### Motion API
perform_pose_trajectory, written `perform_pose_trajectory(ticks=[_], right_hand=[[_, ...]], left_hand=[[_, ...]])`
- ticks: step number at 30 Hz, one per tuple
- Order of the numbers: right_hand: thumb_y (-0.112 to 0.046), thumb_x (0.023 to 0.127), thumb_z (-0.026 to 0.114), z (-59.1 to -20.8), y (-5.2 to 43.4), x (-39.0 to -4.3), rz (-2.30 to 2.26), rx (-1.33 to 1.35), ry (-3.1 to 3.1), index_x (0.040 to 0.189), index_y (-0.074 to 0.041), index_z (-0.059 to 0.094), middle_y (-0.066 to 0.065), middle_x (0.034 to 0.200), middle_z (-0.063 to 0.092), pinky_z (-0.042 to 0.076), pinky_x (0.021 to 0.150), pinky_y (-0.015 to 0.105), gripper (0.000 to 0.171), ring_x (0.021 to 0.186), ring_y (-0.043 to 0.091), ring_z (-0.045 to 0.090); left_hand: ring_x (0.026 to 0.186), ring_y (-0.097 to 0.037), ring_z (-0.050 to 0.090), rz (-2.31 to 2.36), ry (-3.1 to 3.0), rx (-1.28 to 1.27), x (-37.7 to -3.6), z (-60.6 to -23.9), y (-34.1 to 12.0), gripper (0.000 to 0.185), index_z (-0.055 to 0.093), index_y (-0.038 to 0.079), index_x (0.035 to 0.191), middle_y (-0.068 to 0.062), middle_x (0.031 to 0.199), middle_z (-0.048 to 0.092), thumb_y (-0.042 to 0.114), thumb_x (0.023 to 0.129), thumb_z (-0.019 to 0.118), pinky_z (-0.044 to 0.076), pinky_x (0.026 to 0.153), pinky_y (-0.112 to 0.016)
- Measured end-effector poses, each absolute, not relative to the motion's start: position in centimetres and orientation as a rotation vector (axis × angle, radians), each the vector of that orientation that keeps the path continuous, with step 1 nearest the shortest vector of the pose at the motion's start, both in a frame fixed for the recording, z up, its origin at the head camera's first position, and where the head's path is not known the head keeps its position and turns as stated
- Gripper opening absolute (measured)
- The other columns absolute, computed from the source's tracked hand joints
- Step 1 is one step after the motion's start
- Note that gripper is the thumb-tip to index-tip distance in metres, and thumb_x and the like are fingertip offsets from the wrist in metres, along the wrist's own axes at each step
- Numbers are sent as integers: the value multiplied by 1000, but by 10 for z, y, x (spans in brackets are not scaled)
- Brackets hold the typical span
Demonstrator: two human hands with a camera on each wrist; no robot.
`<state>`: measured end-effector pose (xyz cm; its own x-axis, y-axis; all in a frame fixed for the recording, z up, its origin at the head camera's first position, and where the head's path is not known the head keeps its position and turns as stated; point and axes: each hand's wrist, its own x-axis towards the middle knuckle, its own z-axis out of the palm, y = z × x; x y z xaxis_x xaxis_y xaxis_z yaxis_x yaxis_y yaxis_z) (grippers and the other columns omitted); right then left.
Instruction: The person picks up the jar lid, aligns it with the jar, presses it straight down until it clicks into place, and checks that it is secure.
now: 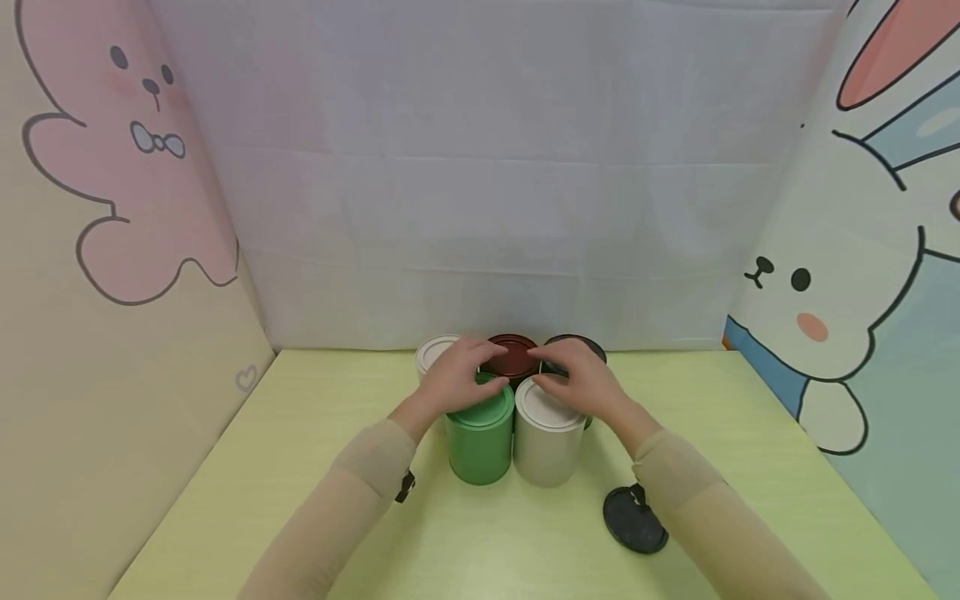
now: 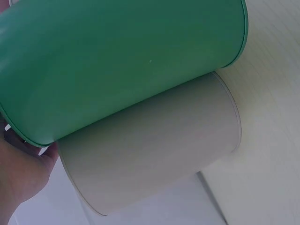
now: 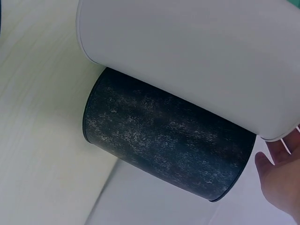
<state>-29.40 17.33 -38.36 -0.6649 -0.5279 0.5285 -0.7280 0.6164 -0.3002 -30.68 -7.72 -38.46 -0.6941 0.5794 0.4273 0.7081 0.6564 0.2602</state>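
Observation:
In the head view, five-can-like cylinders stand in a tight group: a green can (image 1: pixel 480 450) and an off-white can (image 1: pixel 547 457) in front, with a whitish can (image 1: pixel 432 352), a dark red can (image 1: pixel 513 367) and a black can (image 1: pixel 596 346) behind. My left hand (image 1: pixel 453 375) reaches over the green can, fingertips near the dark red lid's left side. Over the off-white can, my right hand (image 1: pixel 588 379) reaches toward that lid's right side. Both hands have loosely bent, parted fingers; contact with the lid cannot be made out. The right wrist view shows the black can's mottled side (image 3: pixel 159 136).
On the pale yellow-green table (image 1: pixel 322 417), a flat black disc (image 1: pixel 633 521) lies beside my right forearm. A white cloth wall (image 1: pixel 480 208) rises close behind the cans. Side panels with cartoon animals flank the table.

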Motion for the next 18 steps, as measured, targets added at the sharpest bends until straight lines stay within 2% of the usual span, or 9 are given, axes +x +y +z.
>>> perform_pose_trajectory(ticks=[9, 18], right_hand=[[-17, 87, 76, -378, 182, -275, 752, 1089, -2393, 123, -2, 68, 10, 117, 69, 42, 100, 49, 39, 111, 31, 59], [-11, 83, 79, -380, 192, -263, 737, 1172, -2280, 119, -1, 69, 8, 113, 70, 41, 97, 49, 39, 105, 27, 62]], left_hand=[[122, -26, 54, -632, -2590, -1014, -289, -378, -76, 52, 61, 11, 135, -7, 131, 61, 39, 91, 70, 43, 103, -41], [127, -29, 50, -670, -2630, -1022, -267, -365, -75, 60, 56, 10, 140, -8, 136, 58, 41, 91, 70, 40, 107, -43]])
